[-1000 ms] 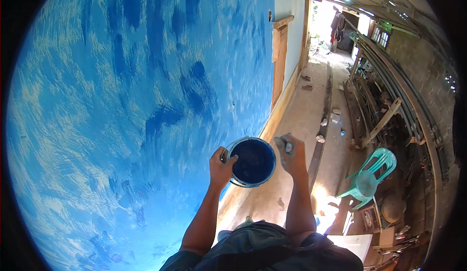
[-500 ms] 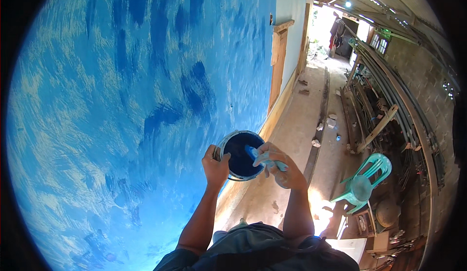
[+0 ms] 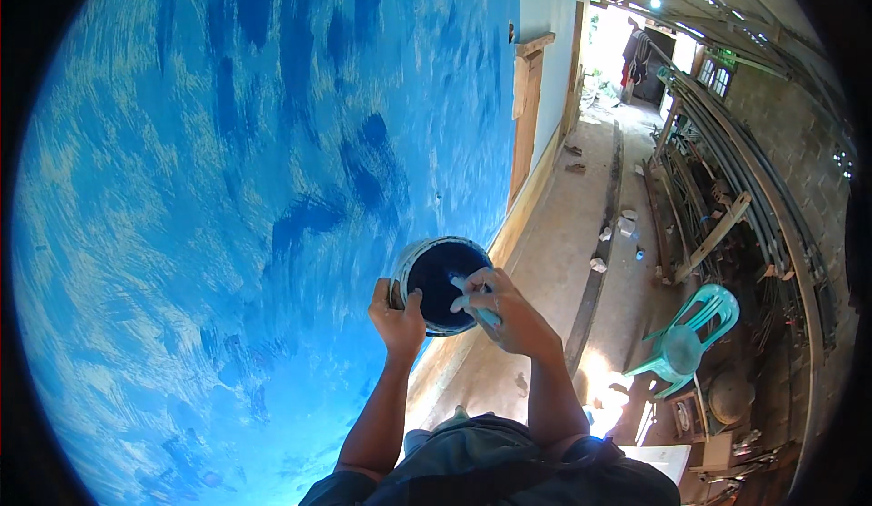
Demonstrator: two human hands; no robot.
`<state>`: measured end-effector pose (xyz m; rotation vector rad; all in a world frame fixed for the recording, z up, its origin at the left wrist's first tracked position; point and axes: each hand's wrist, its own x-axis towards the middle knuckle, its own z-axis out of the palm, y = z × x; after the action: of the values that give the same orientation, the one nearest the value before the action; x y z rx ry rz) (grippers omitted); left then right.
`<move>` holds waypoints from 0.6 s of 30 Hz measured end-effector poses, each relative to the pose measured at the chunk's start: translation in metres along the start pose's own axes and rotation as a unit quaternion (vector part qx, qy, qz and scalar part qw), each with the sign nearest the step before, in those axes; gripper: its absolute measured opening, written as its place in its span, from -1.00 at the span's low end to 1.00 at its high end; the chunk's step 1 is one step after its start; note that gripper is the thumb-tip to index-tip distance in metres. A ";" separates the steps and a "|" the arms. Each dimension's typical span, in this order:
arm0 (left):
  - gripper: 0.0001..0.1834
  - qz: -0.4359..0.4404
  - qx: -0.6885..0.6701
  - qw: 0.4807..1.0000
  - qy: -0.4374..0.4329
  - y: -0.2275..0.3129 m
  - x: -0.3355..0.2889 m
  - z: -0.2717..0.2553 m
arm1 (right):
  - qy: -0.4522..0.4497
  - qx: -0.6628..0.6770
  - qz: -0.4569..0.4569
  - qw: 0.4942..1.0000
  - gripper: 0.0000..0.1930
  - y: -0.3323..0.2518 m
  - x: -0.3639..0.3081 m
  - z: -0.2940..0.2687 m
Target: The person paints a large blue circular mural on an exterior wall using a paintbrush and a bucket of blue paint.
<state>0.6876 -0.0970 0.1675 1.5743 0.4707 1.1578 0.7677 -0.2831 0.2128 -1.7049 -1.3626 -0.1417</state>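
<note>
The right grip (image 3: 509, 313) is now over the mouth of the bucket (image 3: 409, 259), instead of beyond its right rim as a second ago; the bucket sits slightly further left. At far left rises the wall (image 3: 209, 233), streaked in blues. Beside it the left grip (image 3: 398, 318) is closed on the bucket's left rim, thumb across the edge, fingers outside. The bucket hangs between both hands, tilted, with dark blue paint (image 3: 438, 279) inside. The brush (image 3: 490, 318) lies within the right grip, fingers wrapped round its handle, its head pointing into the bucket; how deep it dips, I cannot tell. Further right, a green chair (image 3: 681, 349) stands on the floor (image 3: 545, 252).
</note>
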 end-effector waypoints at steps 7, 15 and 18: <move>-0.74 0.040 0.053 0.997 0.026 0.005 -0.001 -0.002 | 0.169 -0.064 0.102 0.978 -0.75 0.005 0.013 0.005; -0.74 0.064 0.080 0.994 0.030 0.002 -0.004 -0.009 | 0.182 0.030 0.101 0.978 -0.77 0.009 0.017 0.018; -0.70 0.065 0.095 0.993 0.024 0.003 -0.006 -0.009 | 0.175 0.041 0.116 0.977 -0.77 0.019 0.013 0.033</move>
<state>0.6766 -0.0982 0.1671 1.7656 0.5291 1.2840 0.7741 -0.2503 0.1909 -1.6639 -0.8931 -0.2369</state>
